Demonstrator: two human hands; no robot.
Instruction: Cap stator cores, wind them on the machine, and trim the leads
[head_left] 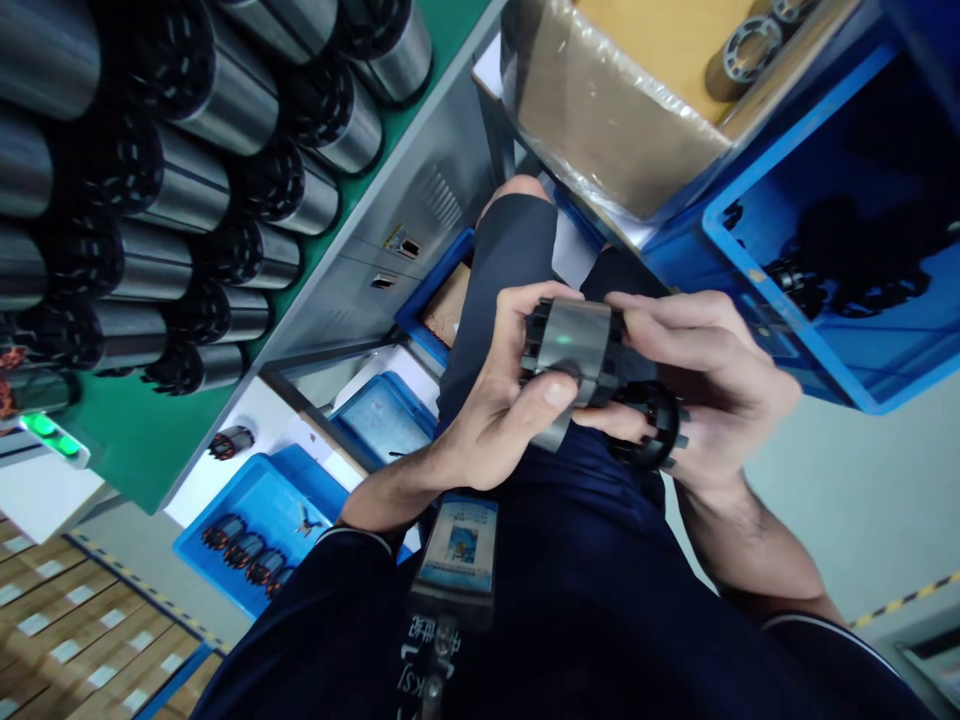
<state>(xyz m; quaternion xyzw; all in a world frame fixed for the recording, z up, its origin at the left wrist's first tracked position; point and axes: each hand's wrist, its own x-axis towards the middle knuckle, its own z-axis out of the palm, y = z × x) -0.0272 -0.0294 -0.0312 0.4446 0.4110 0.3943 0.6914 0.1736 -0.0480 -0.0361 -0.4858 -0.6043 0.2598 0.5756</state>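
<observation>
A silver metal cylinder with black slotted ends, a motor stator core [576,350], is held above my lap. My left hand [499,410] grips it from the left, thumb across its front. My right hand [705,390] holds its right side and also has a black ring-shaped plastic part [654,425] hooked on its lower fingers, just below the core. Both hands are closed around these parts.
Many similar silver cores [187,170] stand in rows on a green bench [142,440] at upper left. A blue crate [832,250] with black parts sits at right, a lined cardboard box [622,120] beside it. Blue trays [255,530] with wound cores lie lower left.
</observation>
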